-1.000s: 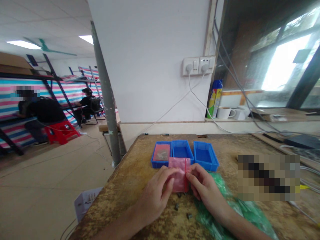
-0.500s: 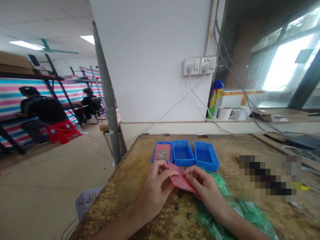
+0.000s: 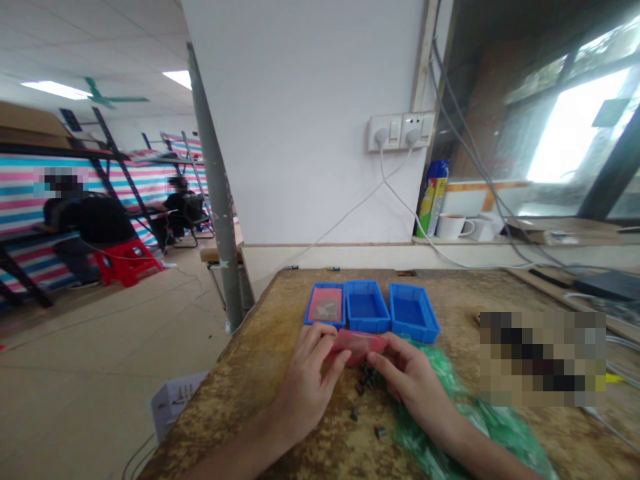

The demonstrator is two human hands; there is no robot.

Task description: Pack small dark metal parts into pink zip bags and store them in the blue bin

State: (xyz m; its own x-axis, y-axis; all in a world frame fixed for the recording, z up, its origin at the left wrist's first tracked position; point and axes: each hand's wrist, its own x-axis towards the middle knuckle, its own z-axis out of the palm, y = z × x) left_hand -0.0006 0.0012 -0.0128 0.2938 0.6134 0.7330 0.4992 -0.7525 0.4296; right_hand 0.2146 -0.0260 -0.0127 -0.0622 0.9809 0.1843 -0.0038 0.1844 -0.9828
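Head view: pink plastic bag [image 3: 356,345] held at both ends

The left hand [image 3: 311,373] has its thumb and fingers clamped on the bag's left end; the fingers of the right hand [image 3: 411,370] are clamped on its right end. The bag is just in front of the left blue tray [image 3: 308,308] and the middle blue tray [image 3: 367,308]. Another pink bag [image 3: 320,297] lies inside the left one. Small dark parts [image 3: 369,379] are scattered on the wooden surface [image 3: 260,340], near the right hand, and beside them spreads green plastic film [image 3: 440,363].
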